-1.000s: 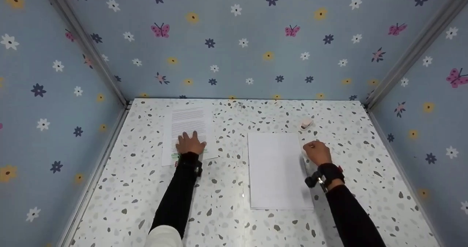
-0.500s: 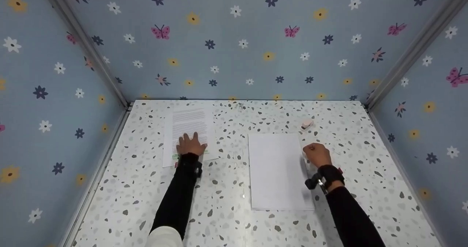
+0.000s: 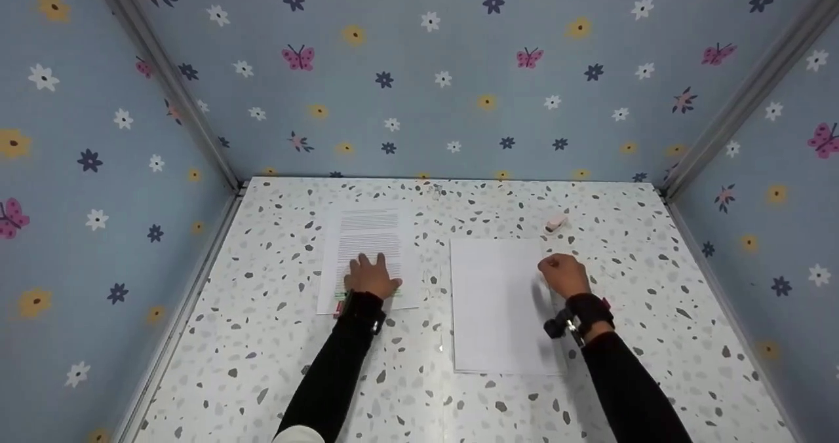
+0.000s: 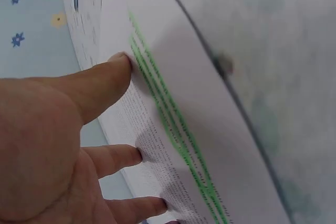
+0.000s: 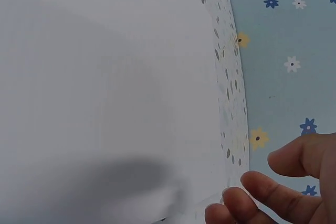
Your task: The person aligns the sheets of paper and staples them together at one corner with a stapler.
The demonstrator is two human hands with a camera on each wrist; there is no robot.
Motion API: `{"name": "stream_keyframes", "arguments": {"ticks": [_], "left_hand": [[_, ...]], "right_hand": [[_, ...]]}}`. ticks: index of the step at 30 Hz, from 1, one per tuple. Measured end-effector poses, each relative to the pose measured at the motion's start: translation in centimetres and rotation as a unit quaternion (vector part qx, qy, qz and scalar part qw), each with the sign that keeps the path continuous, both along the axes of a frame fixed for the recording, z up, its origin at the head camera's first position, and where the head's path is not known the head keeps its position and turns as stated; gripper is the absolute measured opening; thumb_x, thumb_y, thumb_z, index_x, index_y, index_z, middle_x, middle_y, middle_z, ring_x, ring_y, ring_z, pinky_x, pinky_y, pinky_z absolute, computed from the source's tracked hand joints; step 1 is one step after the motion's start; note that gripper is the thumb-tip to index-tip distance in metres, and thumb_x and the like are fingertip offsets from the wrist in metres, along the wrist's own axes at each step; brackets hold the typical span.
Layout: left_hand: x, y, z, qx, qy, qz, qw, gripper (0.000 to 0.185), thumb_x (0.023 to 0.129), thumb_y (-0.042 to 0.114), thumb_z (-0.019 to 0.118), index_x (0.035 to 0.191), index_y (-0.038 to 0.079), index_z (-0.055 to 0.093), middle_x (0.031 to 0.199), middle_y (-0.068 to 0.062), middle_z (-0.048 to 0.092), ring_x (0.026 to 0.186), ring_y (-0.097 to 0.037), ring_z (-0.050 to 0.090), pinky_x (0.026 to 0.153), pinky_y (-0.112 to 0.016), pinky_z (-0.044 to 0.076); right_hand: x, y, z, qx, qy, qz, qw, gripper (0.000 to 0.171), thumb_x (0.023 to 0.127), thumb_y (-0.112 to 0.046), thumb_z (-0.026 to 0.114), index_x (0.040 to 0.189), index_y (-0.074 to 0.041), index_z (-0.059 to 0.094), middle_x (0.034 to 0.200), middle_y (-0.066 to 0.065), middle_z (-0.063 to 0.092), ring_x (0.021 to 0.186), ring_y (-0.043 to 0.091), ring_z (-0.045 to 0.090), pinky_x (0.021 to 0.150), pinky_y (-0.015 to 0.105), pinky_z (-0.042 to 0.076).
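Observation:
My left hand (image 3: 372,279) rests with spread fingers on a printed sheet (image 3: 367,223) at the left of the table. In the left wrist view, the thumb and fingertips press on the sheet (image 4: 173,72), beside lines of text marked in green. On the right lies a stack of blank white paper (image 3: 491,305), its edges slightly uneven. My right hand (image 3: 565,276) hovers by the stack's upper right edge, fingers loosely curled. The right wrist view shows a gap between thumb and fingers (image 5: 262,187), with nothing held there.
A small pale pink object (image 3: 556,223) with a dark part sits behind the right hand. The speckled white table (image 3: 426,200) meets flower-patterned blue walls (image 3: 432,50) at the back and both sides.
The left hand has slid the printed sheet to the right and a little nearer to me. The right hand stays almost where it was. The head view has shifted slightly.

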State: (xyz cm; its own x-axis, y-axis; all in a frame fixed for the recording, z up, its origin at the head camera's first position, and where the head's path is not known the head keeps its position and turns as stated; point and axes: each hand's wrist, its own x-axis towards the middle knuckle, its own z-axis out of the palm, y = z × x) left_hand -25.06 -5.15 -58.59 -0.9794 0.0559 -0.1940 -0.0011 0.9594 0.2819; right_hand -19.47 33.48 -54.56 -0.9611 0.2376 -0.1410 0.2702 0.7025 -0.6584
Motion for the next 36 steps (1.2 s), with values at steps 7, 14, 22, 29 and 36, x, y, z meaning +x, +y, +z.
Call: {"name": "stream_keyframes", "arguments": {"ticks": [7,14,22,29,36], "left_hand": [[4.1,2.9,0.8,-0.041,-0.007,-0.025,0.9988,0.077,0.095,0.051,0.066,0.154,0.008,0.042,0.152,-0.032,0.036,0.138,-0.048,0.036,0.099,-0.057,0.044],[4.6,3.3,0.8,-0.045,0.0,-0.03,0.9985,0.075,0.095,0.052,0.066,0.152,0.009,0.045,0.149,-0.031,0.039,0.135,-0.046,0.039,0.098,-0.056,0.044],[1.2,0.6,3.3,0.072,0.033,0.024,0.9966,0.061,0.098,0.04,0.066,0.143,0.001,0.054,0.127,-0.027,0.06,0.117,-0.045,0.056,0.091,-0.059,0.048],[-2.5,-5.2,6.6,0.151,0.04,0.112,0.9813,0.058,0.102,0.036,0.06,0.145,-0.001,0.049,0.135,-0.027,0.057,0.119,-0.045,0.058,0.092,-0.059,0.049],[-4.7,-9.3,5.4,0.183,-0.001,0.13,0.9745,0.056,0.105,0.033,0.05,0.142,-0.008,0.049,0.143,-0.027,0.052,0.128,-0.042,0.053,0.103,-0.055,0.044]], "right_hand": [[-0.2,-0.9,0.2,0.003,0.008,0.014,1.0,0.032,0.099,-0.022,0.054,0.111,0.0,0.072,0.108,0.017,0.071,0.088,0.029,0.062,0.079,0.043,0.048],[-0.4,-1.2,0.0,0.003,0.004,0.019,1.0,0.03,0.098,-0.022,0.055,0.108,0.0,0.072,0.106,0.016,0.07,0.084,0.027,0.06,0.076,0.04,0.046],[-1.1,-1.6,1.4,-0.01,0.015,0.009,1.0,0.036,0.1,-0.026,0.057,0.119,0.002,0.069,0.114,0.022,0.069,0.096,0.033,0.065,0.082,0.046,0.051],[-3.0,-3.1,4.0,-0.043,0.035,0.003,0.998,0.056,0.101,-0.042,0.059,0.133,0.003,0.061,0.127,0.026,0.064,0.113,0.04,0.062,0.106,0.058,0.038],[-5.5,-7.7,5.0,-0.166,0.009,0.014,0.986,0.06,0.101,-0.045,0.058,0.134,0.005,0.058,0.121,0.024,0.064,0.109,0.037,0.064,0.091,0.042,0.055]]}}
